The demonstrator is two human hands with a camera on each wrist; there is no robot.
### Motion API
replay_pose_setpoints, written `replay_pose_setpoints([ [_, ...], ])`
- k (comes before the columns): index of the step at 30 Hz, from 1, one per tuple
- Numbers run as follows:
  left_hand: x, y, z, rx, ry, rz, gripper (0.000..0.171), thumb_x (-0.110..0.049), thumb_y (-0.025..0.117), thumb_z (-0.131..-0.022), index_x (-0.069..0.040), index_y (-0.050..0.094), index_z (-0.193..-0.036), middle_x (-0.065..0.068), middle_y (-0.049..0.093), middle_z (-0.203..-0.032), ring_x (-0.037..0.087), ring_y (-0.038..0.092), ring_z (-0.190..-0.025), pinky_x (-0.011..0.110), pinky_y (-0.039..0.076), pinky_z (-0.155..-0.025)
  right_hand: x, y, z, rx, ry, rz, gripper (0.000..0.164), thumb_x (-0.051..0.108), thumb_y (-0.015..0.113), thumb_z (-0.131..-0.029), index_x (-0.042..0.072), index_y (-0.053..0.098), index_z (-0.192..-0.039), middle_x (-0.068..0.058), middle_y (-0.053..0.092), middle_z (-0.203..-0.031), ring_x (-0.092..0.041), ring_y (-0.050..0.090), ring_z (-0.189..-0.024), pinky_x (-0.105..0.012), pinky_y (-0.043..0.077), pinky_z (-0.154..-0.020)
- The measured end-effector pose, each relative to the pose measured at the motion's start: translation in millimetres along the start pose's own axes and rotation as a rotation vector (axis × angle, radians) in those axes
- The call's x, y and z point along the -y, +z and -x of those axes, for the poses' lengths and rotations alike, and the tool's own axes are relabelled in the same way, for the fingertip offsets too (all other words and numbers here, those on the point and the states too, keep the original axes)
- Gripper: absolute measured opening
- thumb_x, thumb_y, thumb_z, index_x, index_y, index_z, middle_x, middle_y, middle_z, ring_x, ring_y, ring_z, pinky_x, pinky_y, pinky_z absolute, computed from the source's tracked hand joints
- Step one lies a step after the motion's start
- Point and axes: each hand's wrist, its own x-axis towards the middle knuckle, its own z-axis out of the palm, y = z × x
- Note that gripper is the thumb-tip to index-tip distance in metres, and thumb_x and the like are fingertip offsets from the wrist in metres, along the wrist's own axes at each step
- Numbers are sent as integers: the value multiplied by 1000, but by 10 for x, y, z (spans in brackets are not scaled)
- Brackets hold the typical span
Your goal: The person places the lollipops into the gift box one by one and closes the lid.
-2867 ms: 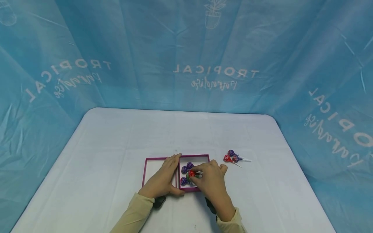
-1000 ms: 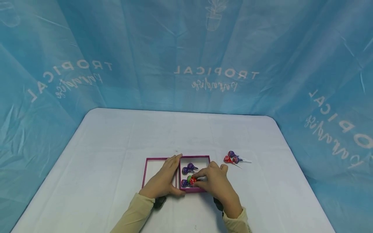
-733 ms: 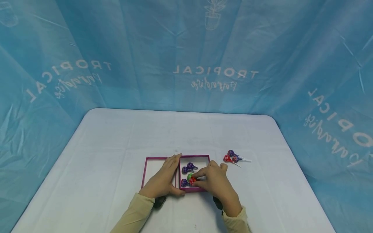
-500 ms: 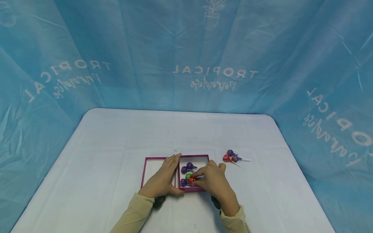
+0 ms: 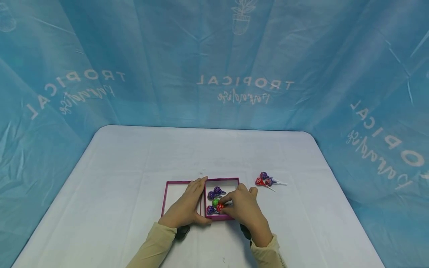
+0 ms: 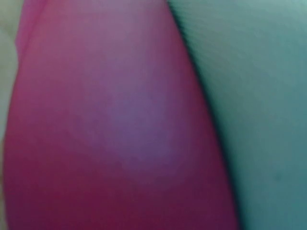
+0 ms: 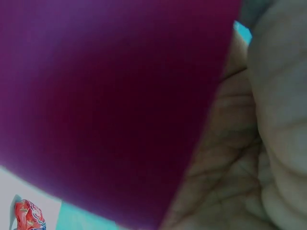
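Observation:
Two shallow magenta-edged trays stand side by side in the head view, a left tray [image 5: 177, 182] and a right tray [image 5: 222, 179]. My left hand [image 5: 186, 206] rests across the left tray with straight fingers, its fingertips at the far rim and thumb at the near one. Inside the right tray, my right hand [image 5: 246, 206] pinches a red lollipop [image 5: 219, 207] between thumb and fingers; its stick is hidden. Touching it or close by is a green lollipop [image 5: 216, 202]. Purple lollipops [image 5: 217, 190] lie in the same tray. Blurred magenta wall fills much of both wrist views.
On the white table [image 5: 134, 160], right of the trays, lie a red lollipop [image 5: 259, 181] and two purple lollipops [image 5: 263, 175], sticks pointing right. A blue printed curtain [image 5: 248, 108] hangs around the back and sides.
The right hand has lowered the red lollipop toward the near part of the right tray, next to the green one, and then stays almost still. The left hand keeps its place.

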Motion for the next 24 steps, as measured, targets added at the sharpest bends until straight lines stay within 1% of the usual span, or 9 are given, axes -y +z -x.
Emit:
replay_pose_setpoints([
  [6, -10, -1, -1, 1, -1, 4, 135, -53, 93, -62, -10, 14, -163, 15, 24, -165, 35, 21, -153, 51, 28, -122, 2, 3, -6, 3, -1, 3, 19, 30, 92, -70, 30, 84, -87, 18, 71, -76, -11, 40, -79, -43, 24, -74],
  [13, -25, -10, 4, 8, -11, 15, 135, -53, 92, -63, -12, 11, -163, 15, 24, -165, 36, 20, -153, 53, 27, -122, 10, -10, -11, 13, 15, 7, 18, 31, 91, -70, 30, 84, -86, 18, 70, -74, -11, 39, -78, -42, 24, -74],
  [19, -26, -10, 2, 6, -20, 21, 135, -52, 93, -63, -12, 11, -163, 16, 24, -165, 37, 20, -153, 54, 28, -121, 2, -14, -11, 2, 9, 4, 17, 31, 91, -70, 29, 83, -84, 18, 69, -74, -10, 39, -77, -42, 23, -73],
  [24, -21, -2, -2, 11, -26, 25, 135, -52, 93, -63, -13, 10, -163, 16, 23, -165, 37, 19, -153, 54, 29, -121, -19, -18, -10, -9, 5, -28, 17, 30, 91, -71, 28, 83, -85, 16, 69, -76, -10, 39, -76, -43, 23, -74],
])
